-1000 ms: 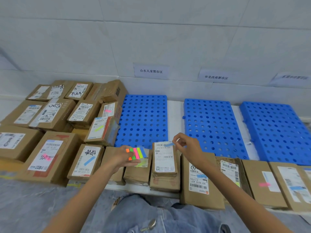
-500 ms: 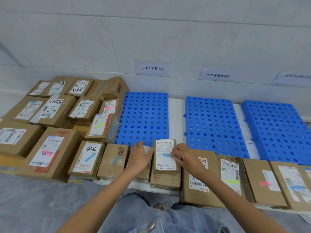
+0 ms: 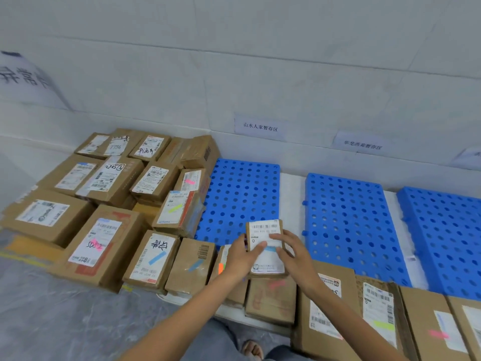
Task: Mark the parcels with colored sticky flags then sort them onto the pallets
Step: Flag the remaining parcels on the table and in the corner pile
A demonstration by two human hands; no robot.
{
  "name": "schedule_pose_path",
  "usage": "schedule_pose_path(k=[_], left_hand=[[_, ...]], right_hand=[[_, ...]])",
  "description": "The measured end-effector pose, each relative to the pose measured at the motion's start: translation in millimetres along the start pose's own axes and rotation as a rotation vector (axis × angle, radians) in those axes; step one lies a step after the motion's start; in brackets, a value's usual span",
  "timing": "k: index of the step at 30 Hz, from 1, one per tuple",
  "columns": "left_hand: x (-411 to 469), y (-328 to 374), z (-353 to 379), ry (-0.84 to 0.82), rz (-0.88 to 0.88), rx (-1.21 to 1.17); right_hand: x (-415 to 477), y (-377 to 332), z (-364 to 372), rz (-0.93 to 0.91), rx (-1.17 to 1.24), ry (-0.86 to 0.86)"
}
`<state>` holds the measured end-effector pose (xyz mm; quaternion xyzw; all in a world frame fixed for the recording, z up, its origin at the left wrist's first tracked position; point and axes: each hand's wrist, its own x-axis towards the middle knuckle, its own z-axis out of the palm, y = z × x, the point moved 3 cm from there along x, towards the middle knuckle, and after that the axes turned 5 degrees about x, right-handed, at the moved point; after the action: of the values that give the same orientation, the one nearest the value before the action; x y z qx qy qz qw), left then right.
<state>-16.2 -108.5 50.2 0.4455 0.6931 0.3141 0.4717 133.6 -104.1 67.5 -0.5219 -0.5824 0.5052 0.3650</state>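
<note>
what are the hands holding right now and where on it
Both grip the small parcel bearing a blue flag: the left hand on its left edge, the right hand on its right edge.

Tilted at near edge of leftmost blue pallet (image 3: 242, 194): small brown parcel (image 3: 264, 230), white label crossed by blue sticky flag (image 3: 272, 249).

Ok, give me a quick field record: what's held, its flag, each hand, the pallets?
Held: small parcel, over the front row of parcels
Flag: blue sticky flag on its label
Grip: left hand on its left side, right hand on its right
Pallets: left pallet, middle pallet, right pallet, all blue
</note>
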Motion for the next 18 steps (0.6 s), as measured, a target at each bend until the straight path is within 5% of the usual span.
schedule_pose_path(k=[7,11,14,18], left_hand=[[20,31,-109,0.184,0.078,-0.216],[31,28,-171,0.299,0.043,-0.316],[46,18,-215,0.326,-0.006,-0.396],[70,-3,-276,0.334,-0.089,-0.322]], right_hand=[[55,-67,72,-0.163,0.076,-0.181],[90,-90,134,0.052,0.313,-0.253],[120,-102,169,0.158,0.205,-0.315],[160,-119,218,0.037,0.037,-0.320]])
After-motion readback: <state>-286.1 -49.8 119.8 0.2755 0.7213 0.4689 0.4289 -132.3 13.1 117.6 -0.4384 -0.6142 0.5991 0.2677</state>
